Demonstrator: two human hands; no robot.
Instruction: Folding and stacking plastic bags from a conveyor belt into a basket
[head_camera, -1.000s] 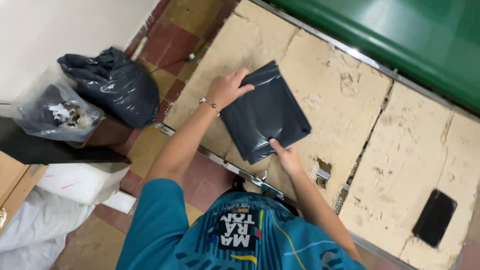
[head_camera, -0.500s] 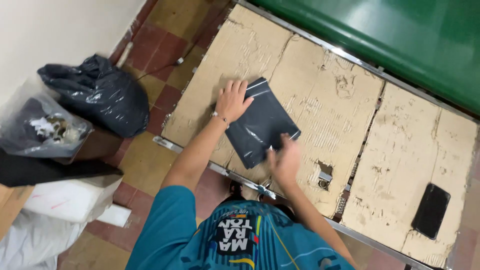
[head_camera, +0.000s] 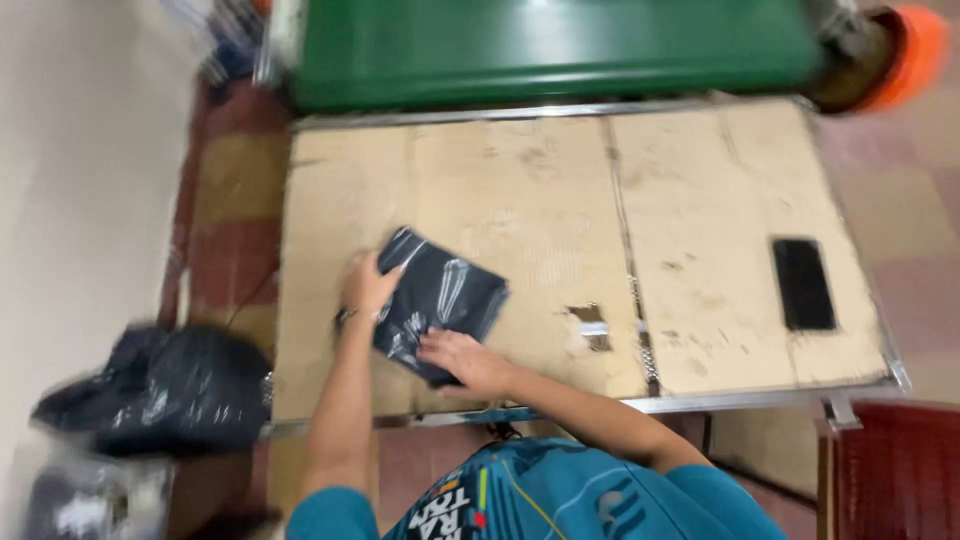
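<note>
Grey pouch on cardboard-topped table.

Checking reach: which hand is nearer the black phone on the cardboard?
Right. The right hand rests on the dark package's near edge, closer to the phone; the left hand presses the package's far-left side.

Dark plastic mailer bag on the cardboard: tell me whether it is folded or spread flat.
Folded. The dark plastic bag lies as a compact creased packet, with the left hand and right hand pressing on it.
</note>
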